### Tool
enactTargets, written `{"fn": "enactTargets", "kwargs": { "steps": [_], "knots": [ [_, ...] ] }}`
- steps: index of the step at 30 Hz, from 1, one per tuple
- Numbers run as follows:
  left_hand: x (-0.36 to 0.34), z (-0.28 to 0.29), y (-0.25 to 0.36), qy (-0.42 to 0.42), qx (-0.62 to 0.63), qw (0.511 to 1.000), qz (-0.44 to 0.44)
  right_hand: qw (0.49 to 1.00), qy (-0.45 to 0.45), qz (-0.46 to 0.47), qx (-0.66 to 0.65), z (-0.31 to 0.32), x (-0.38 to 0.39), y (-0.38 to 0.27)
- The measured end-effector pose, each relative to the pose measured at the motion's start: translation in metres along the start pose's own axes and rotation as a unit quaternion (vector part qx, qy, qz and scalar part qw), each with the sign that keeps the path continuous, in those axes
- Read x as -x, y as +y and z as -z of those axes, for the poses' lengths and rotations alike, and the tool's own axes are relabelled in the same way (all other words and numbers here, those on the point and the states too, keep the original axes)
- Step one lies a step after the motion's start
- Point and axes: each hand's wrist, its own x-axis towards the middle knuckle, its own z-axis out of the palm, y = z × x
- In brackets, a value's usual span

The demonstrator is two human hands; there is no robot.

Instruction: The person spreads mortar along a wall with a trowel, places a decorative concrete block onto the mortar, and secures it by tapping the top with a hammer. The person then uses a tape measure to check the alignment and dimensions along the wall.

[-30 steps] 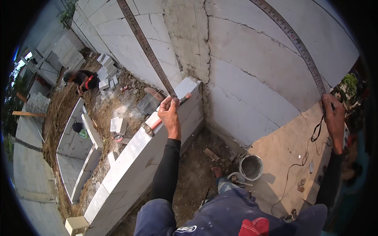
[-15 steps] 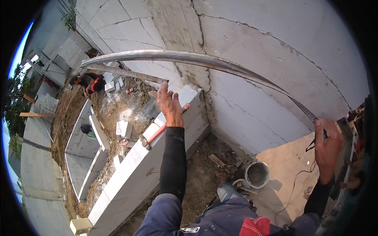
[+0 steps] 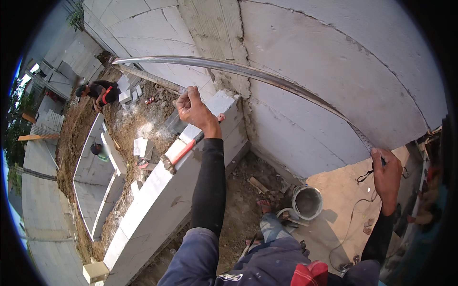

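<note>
Now that your left hand (image 3: 196, 112) has curled in from that spread-finger reach half a second ago, it looks like you've got one end of the tape measure (image 3: 248, 71) pinched between thumb and fingers — hardly any gap left, though the exact contact is too small to swear to. Your right hand (image 3: 387, 175) is closed around the other end, down by the dangling strap, pretty much like before. So the tape's strung between both hands, but it swings out left to a sharp bend and doubles back to your left fingers. A second ago it arched up out of view; now it's flopped over sideways. My take: with that bend it isn't lying straight against anything, so I wouldn't trust a reading yet.

Just beside your left forearm, the red-handled hammer (image 3: 183, 151) lies on top of the low block wall (image 3: 143, 209) — same spot, nobody's touched it. Down near your feet there's the bucket (image 3: 294, 200) with grey stuff inside. Past the tape you've got the tall wall (image 3: 329, 57), and way off left a co-worker (image 3: 98, 95) is still crouched on the dirt.
</note>
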Motion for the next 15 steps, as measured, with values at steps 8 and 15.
{"fn": "enactTargets", "kwargs": {
  "steps": [8,15],
  "knots": [
    [0.004,0.056,-0.024,-0.117,-0.102,0.987,-0.031,0.999,-0.041,-0.021,0.021,0.033,-0.007,0.008],
    [-0.013,0.05,-0.032,-0.238,-0.386,0.889,-0.07,0.988,0.127,-0.035,0.08,0.094,-0.011,0.036]
  ]
}}
